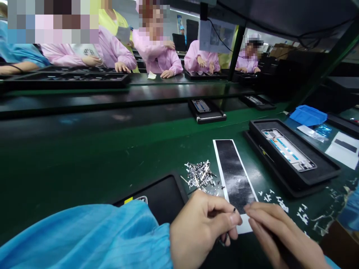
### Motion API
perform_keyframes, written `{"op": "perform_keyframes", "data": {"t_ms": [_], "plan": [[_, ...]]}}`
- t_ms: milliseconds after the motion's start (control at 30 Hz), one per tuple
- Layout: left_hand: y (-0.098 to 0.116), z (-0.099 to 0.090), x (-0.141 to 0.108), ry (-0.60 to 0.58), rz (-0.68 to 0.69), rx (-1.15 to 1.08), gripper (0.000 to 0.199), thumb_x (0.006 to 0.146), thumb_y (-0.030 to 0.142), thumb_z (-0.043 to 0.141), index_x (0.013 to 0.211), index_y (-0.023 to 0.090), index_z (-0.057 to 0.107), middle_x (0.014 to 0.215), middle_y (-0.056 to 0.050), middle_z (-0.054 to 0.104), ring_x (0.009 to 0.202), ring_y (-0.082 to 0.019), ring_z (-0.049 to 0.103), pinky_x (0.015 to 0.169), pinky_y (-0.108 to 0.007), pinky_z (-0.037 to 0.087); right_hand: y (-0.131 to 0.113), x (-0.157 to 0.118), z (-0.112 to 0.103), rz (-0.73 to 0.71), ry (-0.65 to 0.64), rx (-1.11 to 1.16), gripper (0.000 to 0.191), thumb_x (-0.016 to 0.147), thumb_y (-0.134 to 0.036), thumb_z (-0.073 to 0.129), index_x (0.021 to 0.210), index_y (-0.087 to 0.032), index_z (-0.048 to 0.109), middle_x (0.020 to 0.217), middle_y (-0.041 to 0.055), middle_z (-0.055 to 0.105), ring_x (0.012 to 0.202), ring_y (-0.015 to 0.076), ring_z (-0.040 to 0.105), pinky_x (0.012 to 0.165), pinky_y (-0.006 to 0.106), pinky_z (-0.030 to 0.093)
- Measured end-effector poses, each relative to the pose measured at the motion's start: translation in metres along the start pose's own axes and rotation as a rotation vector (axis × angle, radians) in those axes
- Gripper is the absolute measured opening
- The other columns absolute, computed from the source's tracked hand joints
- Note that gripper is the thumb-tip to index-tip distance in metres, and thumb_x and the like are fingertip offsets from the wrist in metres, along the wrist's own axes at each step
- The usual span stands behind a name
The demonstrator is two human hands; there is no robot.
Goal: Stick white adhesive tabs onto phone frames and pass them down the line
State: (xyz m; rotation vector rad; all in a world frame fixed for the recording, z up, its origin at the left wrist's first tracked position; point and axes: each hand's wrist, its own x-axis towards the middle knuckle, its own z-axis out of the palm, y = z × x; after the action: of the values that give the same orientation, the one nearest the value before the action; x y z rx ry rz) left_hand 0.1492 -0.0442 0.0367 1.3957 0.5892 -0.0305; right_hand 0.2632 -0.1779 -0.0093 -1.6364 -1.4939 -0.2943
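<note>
Left hand [200,226] pinches a tiny black piece [234,210] beside its thumbnail.

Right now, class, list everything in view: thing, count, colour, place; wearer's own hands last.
Bench: one, green, across middle
Black sheet: one, black with white border, centre
Parts pile: many, silver and black, left of black sheet
Scraps: many, white, right of black sheet
Stacked trays: at least two, black, right
Frames: at least three, silver, in trays
Near tray: one, black, lower centre
Farther trays: several, black, upper half
Bin: one, blue, right
Smaller sheet: one, white with dark strip, far right
Co-workers: at least six, pink, blue, yellow clothing, across bench
Post: one, dark green, upper right
Left hand: one, blue-sleeved, bottom centre, pinching dark piece
Right hand: one, blue-sleeved, bottom right
</note>
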Motion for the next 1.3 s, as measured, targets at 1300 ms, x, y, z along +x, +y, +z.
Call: {"op": "perform_keyframes", "data": {"t_ms": [1300], "plan": [[-0.046,0.007,0.03,-0.06,0.969,1.386,0.031,0.087,0.004,0.036,0.079,0.012,0.065,0.094,-0.007,0.07,0.075,-0.02,0.059,0.07,-0.031,0.049,0.022,-0.041,-0.01,0.747,0.133,-0.027,0.008,0.077,-0.035,0.069,0.077,-0.027,0.072,0.082,-0.0055,0.071,0.068,0.0111,0.066,0.058,0.01,0.05]]}}
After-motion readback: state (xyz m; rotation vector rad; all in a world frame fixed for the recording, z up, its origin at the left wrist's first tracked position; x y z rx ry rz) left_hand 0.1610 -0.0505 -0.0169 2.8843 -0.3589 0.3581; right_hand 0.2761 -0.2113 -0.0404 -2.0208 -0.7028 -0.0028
